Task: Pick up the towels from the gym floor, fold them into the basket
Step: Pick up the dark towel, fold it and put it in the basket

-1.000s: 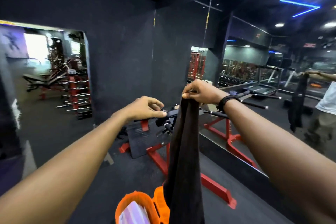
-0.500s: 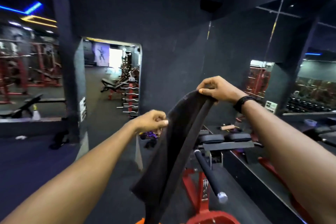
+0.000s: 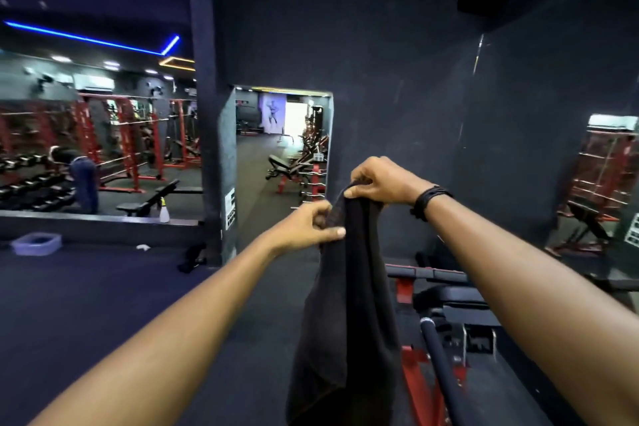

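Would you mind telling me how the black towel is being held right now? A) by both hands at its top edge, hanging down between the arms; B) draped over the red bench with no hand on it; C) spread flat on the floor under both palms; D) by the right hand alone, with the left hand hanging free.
A: the left hand and right hand both pinch the top of the black towel, which hangs down between the arms.

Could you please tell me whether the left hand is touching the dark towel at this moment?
Touching. The head view shows the left hand pinching the upper edge of the dark towel, thumb pressed on the cloth.
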Demonstrator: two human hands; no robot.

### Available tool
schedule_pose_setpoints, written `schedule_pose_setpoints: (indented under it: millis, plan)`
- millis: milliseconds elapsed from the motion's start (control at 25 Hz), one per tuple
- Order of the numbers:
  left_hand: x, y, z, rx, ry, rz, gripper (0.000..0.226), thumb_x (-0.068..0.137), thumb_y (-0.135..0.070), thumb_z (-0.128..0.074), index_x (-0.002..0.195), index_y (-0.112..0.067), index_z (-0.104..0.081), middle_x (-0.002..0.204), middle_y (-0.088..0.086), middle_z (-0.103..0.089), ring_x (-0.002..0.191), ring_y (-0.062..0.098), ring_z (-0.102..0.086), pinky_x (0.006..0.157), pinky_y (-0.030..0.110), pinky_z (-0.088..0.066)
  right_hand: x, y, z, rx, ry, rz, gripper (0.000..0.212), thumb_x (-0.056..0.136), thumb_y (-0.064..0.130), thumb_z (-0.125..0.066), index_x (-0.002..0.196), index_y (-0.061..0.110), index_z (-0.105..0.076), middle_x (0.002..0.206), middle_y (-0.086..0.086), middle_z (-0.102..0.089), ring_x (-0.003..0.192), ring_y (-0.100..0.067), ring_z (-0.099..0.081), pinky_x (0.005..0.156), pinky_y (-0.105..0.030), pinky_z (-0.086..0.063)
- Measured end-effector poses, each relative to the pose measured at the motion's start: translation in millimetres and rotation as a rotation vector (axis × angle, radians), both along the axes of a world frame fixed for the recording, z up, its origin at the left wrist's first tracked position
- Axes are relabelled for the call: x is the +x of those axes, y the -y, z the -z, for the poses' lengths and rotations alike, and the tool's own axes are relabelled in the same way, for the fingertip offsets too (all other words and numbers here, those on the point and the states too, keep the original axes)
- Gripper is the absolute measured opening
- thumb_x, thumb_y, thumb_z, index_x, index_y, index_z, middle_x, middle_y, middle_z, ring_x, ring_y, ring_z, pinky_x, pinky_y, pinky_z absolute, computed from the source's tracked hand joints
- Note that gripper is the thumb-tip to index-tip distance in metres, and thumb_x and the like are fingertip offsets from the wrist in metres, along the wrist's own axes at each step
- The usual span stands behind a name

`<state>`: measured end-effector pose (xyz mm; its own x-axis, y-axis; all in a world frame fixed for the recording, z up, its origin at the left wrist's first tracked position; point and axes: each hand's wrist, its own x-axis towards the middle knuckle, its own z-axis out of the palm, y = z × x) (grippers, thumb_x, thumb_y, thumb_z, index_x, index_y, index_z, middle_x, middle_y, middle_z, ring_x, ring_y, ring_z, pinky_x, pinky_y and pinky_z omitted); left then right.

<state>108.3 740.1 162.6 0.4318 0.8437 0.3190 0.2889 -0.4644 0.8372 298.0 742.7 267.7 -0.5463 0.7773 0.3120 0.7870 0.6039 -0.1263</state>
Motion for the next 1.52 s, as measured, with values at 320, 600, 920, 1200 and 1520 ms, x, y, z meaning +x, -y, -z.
schedule_pose_setpoints:
  millis: [320, 600, 920, 1200, 1520]
  plan:
    - [-65, -17, 16, -0.284, -0.332, -0.094, 0.036, 0.080, -0.035, -0.076, 0.089, -0.001, -0.069, 0.081, 0.005, -0.071, 0.076, 0.017, -0.062, 0.066, 0.029, -0.052, 23, -54, -3, 0.179, -0.385, 0.431, 0.025, 0.084, 0.032, -0.067, 0.068, 0.019, -0.053, 0.091, -0.017, -0.064, 0.081, -0.035, -0.064, 0.072, -0.033, -0.051]
    - [-11, -23, -22, -0.384, 0.414, -0.204, 0.019, 0.087, -0.006, -0.067, 0.070, -0.013, -0.060, 0.049, -0.007, -0.062, 0.043, 0.001, -0.058, 0.042, 0.015, -0.046, -30, -35, 7, -0.328, -0.395, 0.228, 0.021, 0.095, 0.008, -0.053, 0.078, 0.016, -0.044, 0.068, -0.006, -0.047, 0.033, -0.007, -0.046, 0.032, -0.022, -0.046]
    - [9, -35, -23, -0.339, 0.390, -0.164, 0.021, 0.087, -0.008, -0.066, 0.104, 0.003, -0.064, 0.082, 0.008, -0.065, 0.061, 0.006, -0.065, 0.059, 0.018, -0.056, -48, -29, 23, -0.621, -0.533, 0.250, 0.022, 0.096, -0.002, -0.040, 0.077, 0.007, -0.044, 0.066, -0.014, -0.051, 0.034, -0.010, -0.052, 0.040, -0.028, -0.054]
    - [9, -44, -9, 0.006, 0.117, -0.349, 0.027, 0.052, -0.027, -0.085, 0.057, -0.018, -0.060, 0.061, -0.006, -0.049, 0.065, 0.011, -0.044, 0.063, 0.030, -0.034, -48, -35, 26, -0.749, -0.615, 0.248, 0.017, 0.097, 0.006, -0.043, 0.089, 0.002, -0.057, 0.058, -0.005, -0.065, 0.053, -0.017, -0.063, 0.054, -0.028, -0.055]
    - [-7, -48, -21, 0.030, 0.409, -0.356, 0.013, 0.088, -0.009, -0.065, 0.099, -0.007, -0.072, 0.093, 0.004, -0.070, 0.084, 0.009, -0.058, 0.073, 0.017, -0.044, -20, -38, 27, -0.217, -0.544, 0.071, 0.032, 0.092, 0.039, -0.061, 0.083, 0.010, -0.070, 0.062, 0.006, -0.063, 0.050, 0.006, -0.050, 0.056, -0.010, -0.038]
